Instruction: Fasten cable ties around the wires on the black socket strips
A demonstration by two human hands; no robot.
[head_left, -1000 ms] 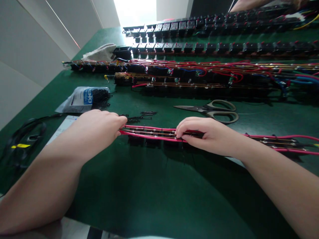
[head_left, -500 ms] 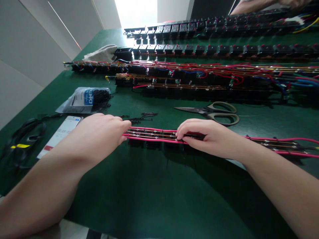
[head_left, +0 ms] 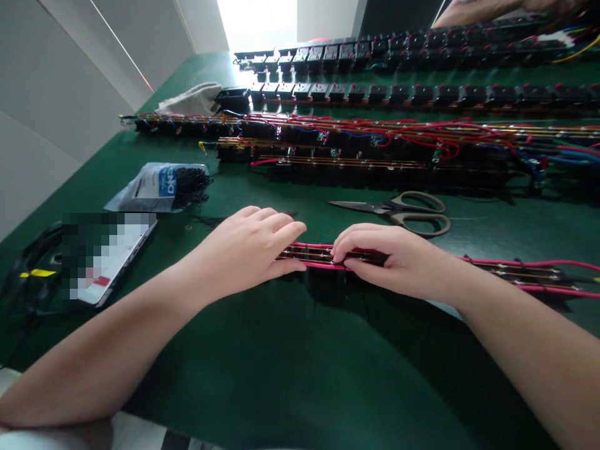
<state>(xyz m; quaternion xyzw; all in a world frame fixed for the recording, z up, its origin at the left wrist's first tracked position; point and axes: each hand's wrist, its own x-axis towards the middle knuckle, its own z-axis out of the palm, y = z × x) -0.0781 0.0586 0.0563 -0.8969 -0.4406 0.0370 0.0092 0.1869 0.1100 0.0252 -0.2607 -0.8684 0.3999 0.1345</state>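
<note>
a: quick one, what changed?
b: left hand [head_left: 255, 247]. it was out at the strip's left end, now it's further right along it, just beside the right hand [head_left: 389, 253]. right hand hasn't really moved.
a: meaning?
b: reads as the work narrowing to the short bit between them. my judgement.
a: where's the strip?
b: the wired strip [head_left: 321, 255] lies across the table [head_left: 281, 362], under both hands, running off right with its pink wires [head_left: 553, 264].
a: grips?
b: left's spread over it, thumb near side, fingers far side, not closed together. right's curled down, fingertips on the strip, thumb close; can't tell if it's pinching anything.
a: surface?
b: green top. scissors [head_left: 388, 205] just behind the right hand, bag of black ties [head_left: 149, 187] back left, a pale phone-like slab [head_left: 124, 256], partly pixelated, now fully clear of the left arm, black cable [head_left: 28, 256] beside it. further back, a tangle of red wires [head_left: 422, 130], rows of black blocks [head_left: 426, 94], a pale cloth [head_left: 190, 99].
a: room?
b: grey wall [head_left: 117, 37] left, bright patch [head_left: 257, 22] up top, a co-worker's arm [head_left: 473, 9] far right.
</note>
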